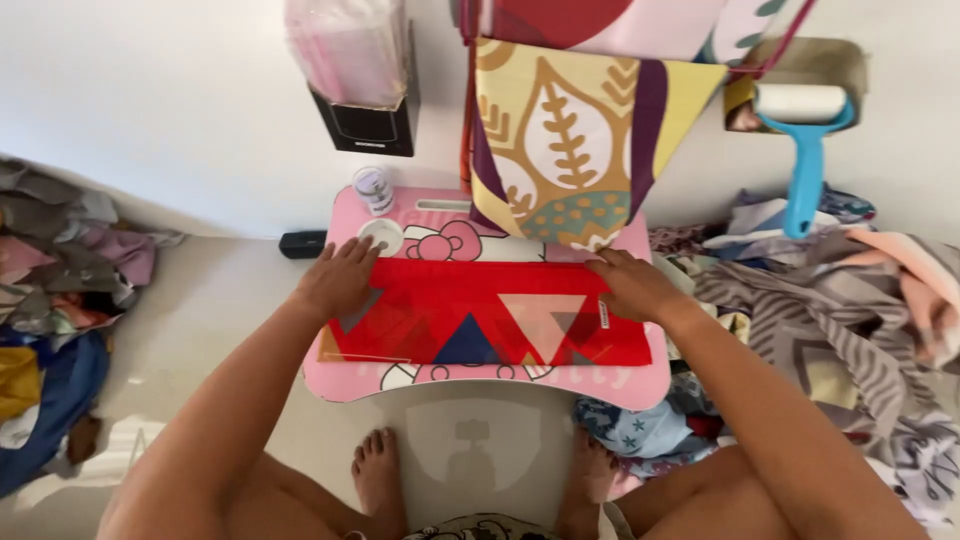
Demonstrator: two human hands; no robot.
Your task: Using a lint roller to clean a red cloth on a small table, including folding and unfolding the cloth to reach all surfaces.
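likely home sewing corner: fabric heaps on floor, pink lap desk.

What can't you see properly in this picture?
- Head view: the pink lap table is mostly covered by the red cloth.
- The left hand and right hand lie flat, hiding the cloth beneath.
- The hanging leaf-print cloth is cut off by the top edge.
- The small clear jar is too small to tell its contents.

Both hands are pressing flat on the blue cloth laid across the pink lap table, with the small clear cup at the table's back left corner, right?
Not quite: the cloth is red with triangle shapes, not blue. The head view shows it. The rest holds: the left hand and right hand lie flat on it across the pink lap table, and the small clear cup stands at the back left corner.
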